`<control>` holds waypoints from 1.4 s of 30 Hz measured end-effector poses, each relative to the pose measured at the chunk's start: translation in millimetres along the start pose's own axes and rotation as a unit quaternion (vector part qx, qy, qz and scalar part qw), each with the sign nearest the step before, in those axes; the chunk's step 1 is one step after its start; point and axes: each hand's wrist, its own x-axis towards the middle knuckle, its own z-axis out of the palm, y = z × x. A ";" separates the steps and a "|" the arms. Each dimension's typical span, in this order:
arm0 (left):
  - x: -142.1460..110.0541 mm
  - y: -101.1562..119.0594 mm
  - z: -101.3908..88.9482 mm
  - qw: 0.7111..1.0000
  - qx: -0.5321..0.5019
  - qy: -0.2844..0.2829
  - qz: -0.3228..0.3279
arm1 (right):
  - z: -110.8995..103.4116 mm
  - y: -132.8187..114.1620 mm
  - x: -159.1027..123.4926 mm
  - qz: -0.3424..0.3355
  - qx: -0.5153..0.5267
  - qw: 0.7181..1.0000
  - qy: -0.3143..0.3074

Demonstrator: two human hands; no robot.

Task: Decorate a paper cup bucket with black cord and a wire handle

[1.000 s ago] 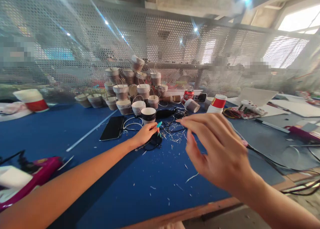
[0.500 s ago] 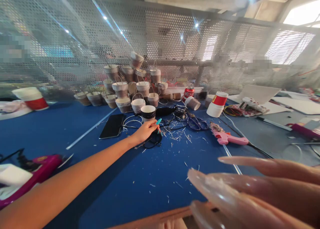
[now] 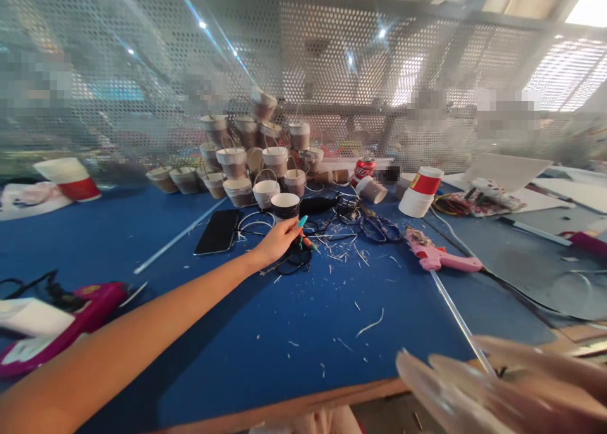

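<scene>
Table (image 3: 227,333): blue, littered with white scraps.
Stacked cups (image 3: 232,163): stood behind the dark-sided cup.
Right hand (image 3: 512,383): fingers spread, blurred, near table edge, glue stick (image 3: 455,307) alongside.
Left hand (image 3: 275,243): fingertips together; couldn't tell if teal tip (image 3: 302,221) was held or worn.
Glue gun (image 3: 439,257): nozzle away-left.
Dark-sided cup (image 3: 285,206): upright, mouth up, axis vertical, just beyond left hand.

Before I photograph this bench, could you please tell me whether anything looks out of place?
White scraps litter the blue tabletop like unswept waste; a toppled cup lies by the red can, and the pile's top cup leans, though most stand upright.
</scene>
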 end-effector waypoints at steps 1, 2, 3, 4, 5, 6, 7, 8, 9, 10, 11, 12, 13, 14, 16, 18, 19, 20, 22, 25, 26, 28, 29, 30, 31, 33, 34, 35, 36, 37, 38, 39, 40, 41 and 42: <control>0.0 0.0 0.2 1.000 -0.003 -0.001 0.001 | 4.0 4.8 5.2 -0.003 -0.004 1.000 -0.007; 0.0 -0.1 0.4 1.000 -0.006 -0.001 0.002 | 6.4 8.9 12.1 -0.005 -0.009 1.000 -0.013; 0.0 -0.2 0.4 1.000 -0.008 -0.001 0.003 | 7.5 13.2 20.5 -0.007 -0.016 1.000 -0.020; 0.1 -0.4 0.4 1.000 -0.009 0.000 0.004 | 7.4 18.4 29.9 -0.009 -0.026 0.999 -0.030; 0.2 -0.6 0.2 1.000 -0.008 0.000 0.004 | 6.3 25.0 39.4 -0.010 -0.039 0.998 -0.044; 0.4 -1.0 0.0 1.000 -0.008 -0.001 0.002 | 4.1 33.8 48.2 -0.009 -0.055 0.997 -0.059; 0.6 -1.4 -0.3 1.000 -0.009 -0.002 0.000 | 1.1 44.9 55.2 -0.003 -0.073 0.995 -0.071; 0.7 -2.0 -0.6 1.000 -0.010 -0.004 -0.002 | -2.6 58.4 59.4 0.009 -0.096 0.992 -0.086; 0.9 -2.7 -0.9 1.000 -0.010 -0.006 -0.004 | -6.6 74.0 60.3 0.030 -0.124 0.986 -0.107; 1.0 -3.4 -1.1 1.000 -0.010 -0.007 -0.006 | -10.6 91.1 57.8 0.060 -0.155 0.977 -0.137; 1.1 -4.3 -1.3 1.000 -0.010 -0.008 -0.006 | -14.0 108.9 52.4 0.092 -0.182 0.963 -0.176; 1.2 -5.0 -1.3 1.000 -0.009 -0.009 -0.006 | -16.6 126.3 44.8 0.122 -0.191 0.949 -0.217; 1.3 -5.7 -1.3 1.000 -0.009 -0.010 -0.006 | -18.1 142.2 36.2 0.137 -0.176 0.939 -0.262; 1.3 -6.2 -1.3 1.000 -0.010 -0.010 -0.006 | -18.5 155.5 27.8 0.136 -0.144 0.934 -0.297; 1.4 -6.5 -1.3 1.000 -0.014 -0.010 -0.005 | -16.5 171.9 15.2 0.126 -0.073 0.924 -0.355; 1.6 -6.1 -1.4 1.000 -0.017 -0.010 -0.004 | -12.3 174.0 10.8 0.130 -0.052 0.918 -0.372; 1.6 -5.8 -1.4 1.000 -0.018 -0.011 -0.004 | -10.2 170.8 11.5 0.132 -0.053 0.917 -0.373; 1.6 -5.5 -1.5 1.000 -0.019 -0.011 -0.006 | -8.4 166.0 13.4 0.134 -0.057 0.917 -0.371; 1.5 -5.3 -1.5 1.000 -0.021 -0.011 -0.010 | -6.4 154.3 19.3 0.144 -0.071 0.919 -0.361; 1.8 -6.8 -1.5 1.000 -0.023 -0.013 -0.009 | -6.9 139.6 28.5 0.195 -0.107 0.918 -0.329; 2.1 -7.8 -1.5 1.000 -0.021 -0.015 -0.006 | -7.3 136.0 31.4 0.212 -0.110 0.919 -0.312; 2.9 -9.8 -1.4 1.000 -0.021 -0.017 0.000 | -6.7 128.9 37.3 0.232 -0.076 0.931 -0.270; 3.2 -10.7 -1.4 1.000 -0.023 -0.016 0.001 | -5.3 124.8 40.6 0.233 -0.039 0.939 -0.250; 3.5 -11.4 -1.4 1.000 -0.026 -0.015 0.001 | -3.0 120.0 44.3 0.228 0.009 0.946 -0.231; 3.7 -11.8 -1.4 1.000 -0.028 -0.013 -0.001 | 0.2 114.2 48.4 0.221 0.064 0.948 -0.218; 3.6 -11.7 -1.5 1.000 -0.026 -0.015 -0.006 | 9.0 100.3 58.3 0.210 0.171 0.941 -0.201; 3.4 -11.1 -1.6 1.000 -0.023 -0.017 -0.008 | 14.1 92.8 64.2 0.209 0.222 0.932 -0.197; 3.0 -10.3 -1.6 1.000 -0.020 -0.018 -0.008 | 19.2 85.4 70.6 0.216 0.267 0.918 -0.197; 2.6 -9.2 -1.6 1.000 -0.017 -0.019 -0.008 | 24.1 78.4 77.7 0.231 0.305 0.901 -0.207; 2.2 -8.0 -1.7 1.000 -0.013 -0.020 -0.007 | 28.5 72.3 85.2 0.245 0.336 0.881 -0.223; 1.7 -6.7 -1.7 1.000 -0.008 -0.019 -0.006 | 32.4 67.2 93.1 0.259 0.362 0.861 -0.245; 1.3 -5.5 -1.7 1.000 -0.002 -0.018 -0.005 | 35.7 63.2 101.0 0.269 0.383 0.844 -0.260; 1.1 -4.5 -1.7 1.000 0.004 -0.017 -0.004 | 38.6 60.3 108.7 0.278 0.397 0.831 -0.273; 0.9 -3.7 -1.7 1.000 0.009 -0.016 -0.002 | 41.0 58.2 115.9 0.288 0.405 0.820 -0.283; 0.9 -3.1 -1.6 1.000 0.012 -0.016 -0.001 | 43.2 56.7 122.3 0.304 0.409 0.809 -0.292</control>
